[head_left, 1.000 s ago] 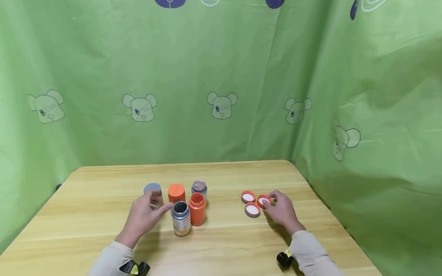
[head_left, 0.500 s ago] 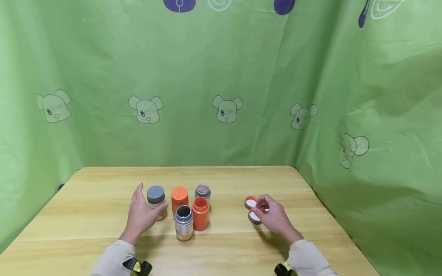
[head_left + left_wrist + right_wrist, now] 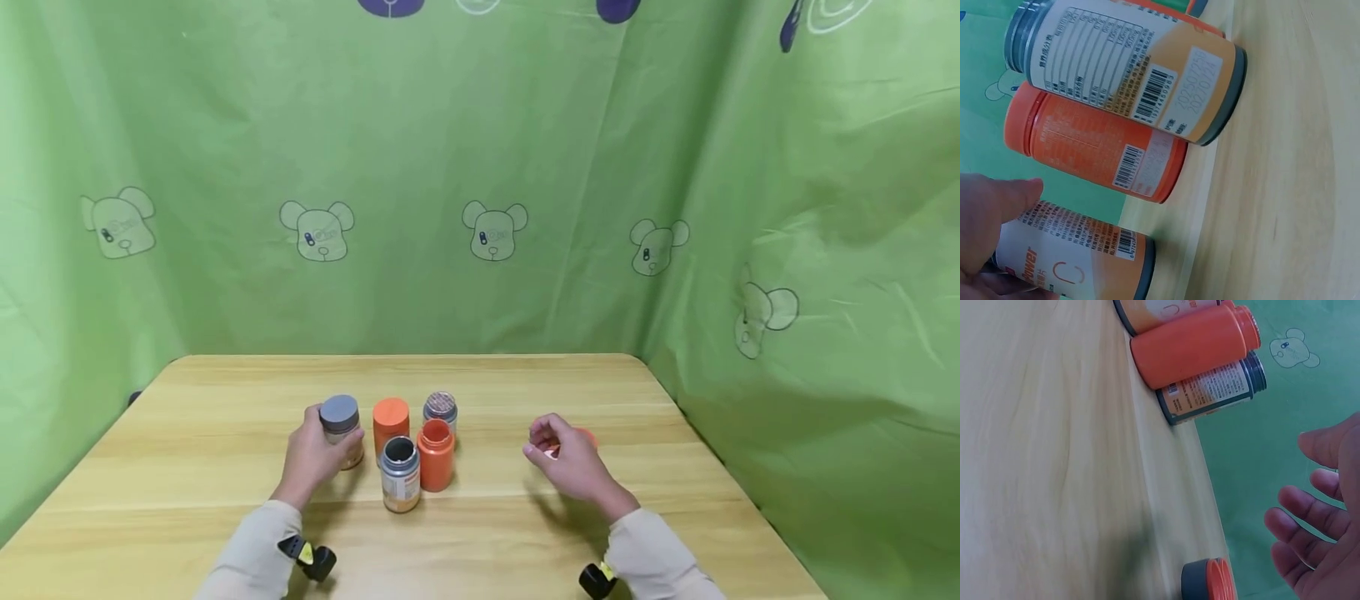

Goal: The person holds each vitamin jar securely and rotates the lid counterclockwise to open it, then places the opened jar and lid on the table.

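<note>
My left hand [image 3: 311,454] holds a supplement bottle with a grey cap [image 3: 340,413], thumb on one side and fingers round the other. The same bottle's white and orange label [image 3: 1075,253] shows in the left wrist view. To its right stand an orange bottle with an orange cap [image 3: 391,415], an uncapped grey-necked bottle [image 3: 401,485], an uncapped orange bottle [image 3: 437,460] and a bottle with a foil-like top [image 3: 441,406]. My right hand [image 3: 576,468] hovers with loosely bent fingers, nothing between them. Bottle lids [image 3: 1197,579] lie beneath and beyond it, mostly hidden in the head view.
The bottles stand close together on the wooden table [image 3: 480,542]. A green curtain [image 3: 405,300] with bear drawings hangs behind the table and along its right side. Each wrist carries a small black camera [image 3: 318,563].
My left hand has opened beside the grey-capped bottle, then closed round it. My right hand has come off the lids and shifted left, and now covers most of them from the head view.
</note>
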### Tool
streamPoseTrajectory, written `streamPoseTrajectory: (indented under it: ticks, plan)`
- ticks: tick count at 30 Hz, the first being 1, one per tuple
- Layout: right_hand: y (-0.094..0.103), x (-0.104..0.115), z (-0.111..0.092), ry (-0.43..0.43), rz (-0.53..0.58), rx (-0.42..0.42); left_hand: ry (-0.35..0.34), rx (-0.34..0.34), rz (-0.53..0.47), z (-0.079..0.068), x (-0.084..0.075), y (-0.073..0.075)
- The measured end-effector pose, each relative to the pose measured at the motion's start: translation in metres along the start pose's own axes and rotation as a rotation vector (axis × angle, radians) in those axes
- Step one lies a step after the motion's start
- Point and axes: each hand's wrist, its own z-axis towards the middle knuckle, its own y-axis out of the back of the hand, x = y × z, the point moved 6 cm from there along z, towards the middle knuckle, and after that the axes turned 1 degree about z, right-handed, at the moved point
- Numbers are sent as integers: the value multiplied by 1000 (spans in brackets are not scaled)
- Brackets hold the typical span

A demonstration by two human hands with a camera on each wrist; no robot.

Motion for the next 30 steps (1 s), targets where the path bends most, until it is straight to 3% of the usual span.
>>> streamPoseTrajectory:
  ticks: [6,11,21,30]
  plan:
    - [-2,5,2,1,-16,18,27,6,-10,3,4,0]
    - [-2,7,3,25,-16,26,-5,-49,-4,2,0,3]
    - [-4,15,2,44,-29,28,-196,-190,-33,-8,-33,20]
    - [-5,23,3,76,-7,24,-326,-190,-14,-21,-68,25]
